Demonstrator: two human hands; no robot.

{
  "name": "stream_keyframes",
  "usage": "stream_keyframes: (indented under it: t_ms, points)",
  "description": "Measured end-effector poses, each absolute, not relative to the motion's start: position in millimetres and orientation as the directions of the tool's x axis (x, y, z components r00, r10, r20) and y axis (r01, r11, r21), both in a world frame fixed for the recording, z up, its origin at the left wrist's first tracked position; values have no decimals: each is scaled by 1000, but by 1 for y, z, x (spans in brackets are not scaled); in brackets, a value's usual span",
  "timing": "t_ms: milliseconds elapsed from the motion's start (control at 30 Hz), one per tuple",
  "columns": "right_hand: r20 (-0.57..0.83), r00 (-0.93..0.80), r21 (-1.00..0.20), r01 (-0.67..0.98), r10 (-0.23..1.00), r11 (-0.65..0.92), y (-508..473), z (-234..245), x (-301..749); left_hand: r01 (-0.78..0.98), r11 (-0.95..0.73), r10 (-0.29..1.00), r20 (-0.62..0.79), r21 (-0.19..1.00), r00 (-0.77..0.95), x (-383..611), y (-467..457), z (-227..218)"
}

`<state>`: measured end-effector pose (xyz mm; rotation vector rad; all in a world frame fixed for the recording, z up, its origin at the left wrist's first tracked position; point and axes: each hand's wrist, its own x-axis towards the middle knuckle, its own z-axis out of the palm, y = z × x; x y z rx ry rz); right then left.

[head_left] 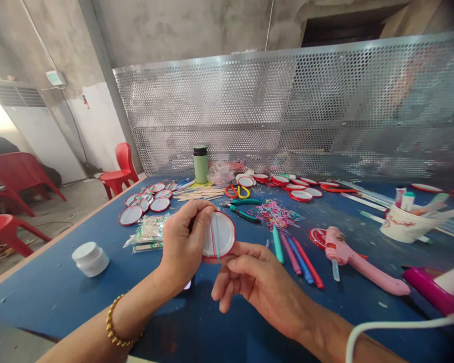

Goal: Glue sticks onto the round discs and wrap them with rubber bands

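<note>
A round white jar lid (229, 233) with a red rim is held up above the table, with thin red and blue rubber bands stretched across its face. My left hand (183, 247) grips the lid's left edge, thumb in front and fingers folded behind. At the lower right rim, my right hand (263, 282) pinches the lid's edge between thumb and index finger; its other fingers curl loosely below. Whether it also has a band between its fingertips is hidden. Beyond the hands lie green-handled pliers (244, 212) and a pile of coloured rubber bands (278, 214).
Red-rimmed lids (160, 204) lie left and at the back. Left are a white jar (90, 259) and plastic-wrapped sticks (147, 232). Pens (306, 262), a pink glue gun (363, 264) and a cup of markers (408, 225) stand right. A white cable (401, 325) crosses the lower right.
</note>
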<state>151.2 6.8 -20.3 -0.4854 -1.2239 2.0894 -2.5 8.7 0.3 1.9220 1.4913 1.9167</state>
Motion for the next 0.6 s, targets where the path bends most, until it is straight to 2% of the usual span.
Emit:
stream_keyframes:
  t_ms: [367,600]
  points:
    - [-13,-628,-919,-299,778,-257,5,-14,152,546,-520,667,712,657,-221,-2,10,1]
    - [-14,-682,-898,-312,731,-309,2,-19,150,535,-503,666,699,679,-260,0,7,1]
